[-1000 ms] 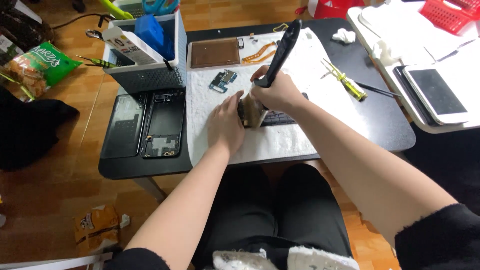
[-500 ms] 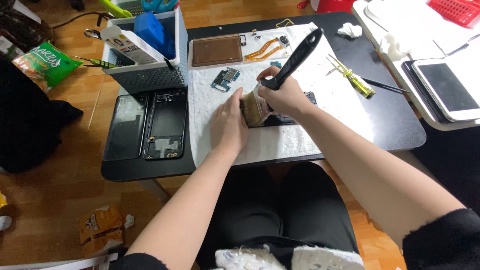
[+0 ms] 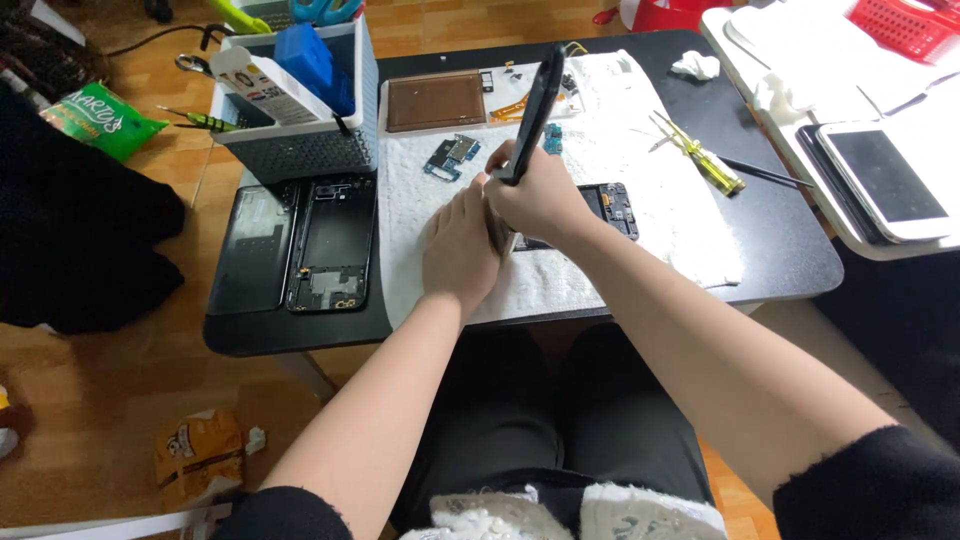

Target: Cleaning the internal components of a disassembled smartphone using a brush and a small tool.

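Your right hand (image 3: 540,195) is clenched around a long black handled tool (image 3: 537,112), which stands steeply tilted with its upper end leaning away from you; its working end is hidden inside your fist. Your left hand (image 3: 460,245) lies flat, fingers pressed down on a small flat part (image 3: 503,238) at the near middle of the white towel (image 3: 680,215). Only one pale edge of that part shows between your hands, so what it is cannot be told.

Risks noted:

1. The tool is gripped hard and bears down right against your left fingertips. A slip off the part's edge would likely drive the tip into them.
2. Levering at this steep angle could bend or crack the part, since only a soft towel backs it.
3. The black phone frame (image 3: 610,208) lies touching your right wrist; a sudden release of force could knock it.
4. The small circuit board (image 3: 452,155) and the loose bits near the orange flex cable (image 3: 510,110) lie just beyond your hands on the towel. A tug on the cloth could scatter them.
5. The yellow-handled screwdriver (image 3: 703,160) and the two black phone housings (image 3: 300,245) lie near the edges of the black table (image 3: 790,255) and could be swept off.
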